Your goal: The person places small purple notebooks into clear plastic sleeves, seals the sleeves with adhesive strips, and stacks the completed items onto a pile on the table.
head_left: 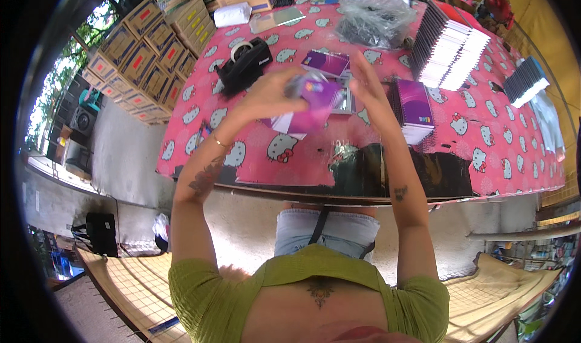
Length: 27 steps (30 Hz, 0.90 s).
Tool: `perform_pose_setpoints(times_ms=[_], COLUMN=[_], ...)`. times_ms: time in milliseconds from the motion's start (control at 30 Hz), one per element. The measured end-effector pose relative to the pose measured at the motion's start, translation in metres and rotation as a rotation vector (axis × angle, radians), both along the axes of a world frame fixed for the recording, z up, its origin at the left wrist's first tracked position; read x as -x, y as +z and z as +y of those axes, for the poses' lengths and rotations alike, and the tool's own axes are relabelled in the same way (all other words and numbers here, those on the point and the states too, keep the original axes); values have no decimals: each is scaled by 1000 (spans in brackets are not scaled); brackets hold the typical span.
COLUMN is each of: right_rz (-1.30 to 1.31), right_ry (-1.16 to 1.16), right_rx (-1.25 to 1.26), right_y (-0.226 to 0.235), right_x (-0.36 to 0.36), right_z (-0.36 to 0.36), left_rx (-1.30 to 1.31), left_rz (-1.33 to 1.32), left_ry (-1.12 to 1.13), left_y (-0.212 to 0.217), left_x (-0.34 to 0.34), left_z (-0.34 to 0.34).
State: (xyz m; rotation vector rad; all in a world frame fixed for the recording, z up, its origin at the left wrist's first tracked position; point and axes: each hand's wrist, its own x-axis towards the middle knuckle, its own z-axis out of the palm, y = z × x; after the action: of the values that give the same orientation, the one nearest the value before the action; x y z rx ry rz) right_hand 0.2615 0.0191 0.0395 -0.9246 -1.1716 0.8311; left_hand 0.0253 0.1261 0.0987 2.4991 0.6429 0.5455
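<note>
Above the pink bench (pixel 484 131), your left hand (pixel 269 95) closes around a purple notebook (pixel 311 107), blurred, its long axis tilting down toward your left. Your right hand (pixel 366 86), fingers straight and open, touches its right edge. More purple notebooks (pixel 414 104) lie just beside.

short-sleeved olive-green ribbed top (pixel 212 300), light denim shorts (pixel 327 231) with a dark strap across. thin gold bracelet (pixel 219 141) on left wrist. tattoos on left forearm (pixel 204 179), right forearm (pixel 400 192) and chest (pixel 319 290).
</note>
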Motion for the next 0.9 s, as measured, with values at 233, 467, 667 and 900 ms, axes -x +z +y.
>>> perform_pose_setpoints(times_ms=[233,467,667,900], right_rz=[-227,-132,-317,-210], right_ry=[191,204,119,176], right_rx=[185,244,106,164], right_y=[-73,-84,-91,-88], right_x=[13,29,36,40], right_z=[-46,-34,-27,-32], left_rx=[-204,-281,-239,-72], left_rz=[240,241,245,-81], left_ry=[-129,68,-41,88], left_y=[-62,-76,-85,-104], left_x=[-13,27,21,48], left_z=[-55,-64,-58,-59])
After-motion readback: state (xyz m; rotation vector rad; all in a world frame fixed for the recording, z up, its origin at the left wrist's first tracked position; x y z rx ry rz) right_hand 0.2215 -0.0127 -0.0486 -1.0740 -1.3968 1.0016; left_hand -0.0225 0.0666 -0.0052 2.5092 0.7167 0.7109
